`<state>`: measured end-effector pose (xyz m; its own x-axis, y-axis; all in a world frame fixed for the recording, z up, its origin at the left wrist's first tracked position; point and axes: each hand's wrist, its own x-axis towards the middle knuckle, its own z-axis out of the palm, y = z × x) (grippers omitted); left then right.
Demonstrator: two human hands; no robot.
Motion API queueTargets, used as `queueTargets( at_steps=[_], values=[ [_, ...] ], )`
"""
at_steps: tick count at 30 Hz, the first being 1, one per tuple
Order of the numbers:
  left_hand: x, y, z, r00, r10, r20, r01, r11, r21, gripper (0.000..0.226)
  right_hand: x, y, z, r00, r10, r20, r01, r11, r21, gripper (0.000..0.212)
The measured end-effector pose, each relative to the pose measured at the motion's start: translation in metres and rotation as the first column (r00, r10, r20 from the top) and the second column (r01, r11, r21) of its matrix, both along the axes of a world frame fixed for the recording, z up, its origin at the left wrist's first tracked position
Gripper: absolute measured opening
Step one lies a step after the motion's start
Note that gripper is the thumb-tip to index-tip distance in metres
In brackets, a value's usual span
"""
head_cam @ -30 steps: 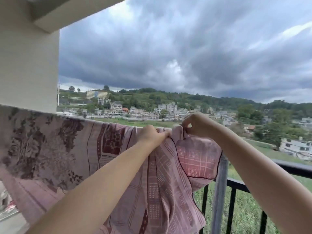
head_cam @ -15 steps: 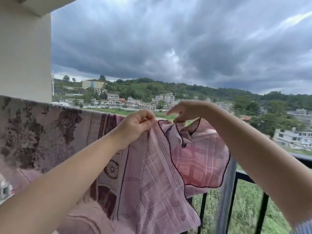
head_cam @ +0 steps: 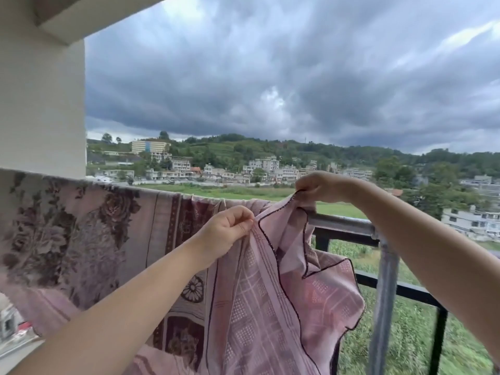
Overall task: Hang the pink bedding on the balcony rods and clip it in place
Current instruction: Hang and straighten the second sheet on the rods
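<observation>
The pink bedding [head_cam: 81, 239], patterned with dark flowers and checks, hangs over a grey metal rod [head_cam: 341, 220] that runs across the balcony. My left hand [head_cam: 227, 231] pinches the dark-piped edge of the cloth just below the rod. My right hand [head_cam: 316, 186] pinches the same edge higher up, right above the rod, so the edge is stretched between the two hands. A loose corner of the bedding [head_cam: 324, 301] droops below them. No clip shows.
A grey upright pipe [head_cam: 384, 293] joins the rod at the right. Behind it runs a black balcony railing [head_cam: 405, 289]. A white wall pillar [head_cam: 40, 104] stands at the left. Fields and houses lie far beyond.
My right hand has moved right and up along the rod with the edge, spreading the cloth. My left hand kept its pinch, slightly lower. The bare rod now shows at the right.
</observation>
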<state>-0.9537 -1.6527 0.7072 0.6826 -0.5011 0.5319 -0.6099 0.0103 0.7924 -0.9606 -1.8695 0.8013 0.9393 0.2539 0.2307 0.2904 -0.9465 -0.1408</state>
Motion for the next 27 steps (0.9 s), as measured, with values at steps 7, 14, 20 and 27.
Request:
queueTargets(
  at_steps=[7, 14, 20, 27],
  values=[
    [-0.042, -0.082, -0.028, 0.97, -0.235, 0.058, 0.214, 0.945, 0.25, 0.028, -0.088, -0.093, -0.032, 0.922, -0.046, 0.385, 0.15, 0.958, -0.246, 0.009],
    [-0.072, -0.122, -0.059, 0.859, -0.479, 0.184, 0.204, 0.648, 0.734, 0.012, -0.164, -0.14, -0.103, 0.778, -0.04, 0.627, 0.225, 0.95, -0.217, 0.029],
    [-0.051, -0.098, -0.069, 0.909, 0.109, 0.402, -0.152, 0.985, 0.078, 0.012, -0.171, -0.141, -0.11, 0.709, -0.199, 0.677, 0.18, 0.979, 0.099, 0.024],
    [-0.022, -0.102, -0.066, 0.699, 0.377, 0.608, -0.517, 0.853, 0.066, 0.051, -0.191, -0.126, -0.113, 0.772, -0.235, 0.591, 0.062, 0.953, 0.298, 0.027]
  ],
)
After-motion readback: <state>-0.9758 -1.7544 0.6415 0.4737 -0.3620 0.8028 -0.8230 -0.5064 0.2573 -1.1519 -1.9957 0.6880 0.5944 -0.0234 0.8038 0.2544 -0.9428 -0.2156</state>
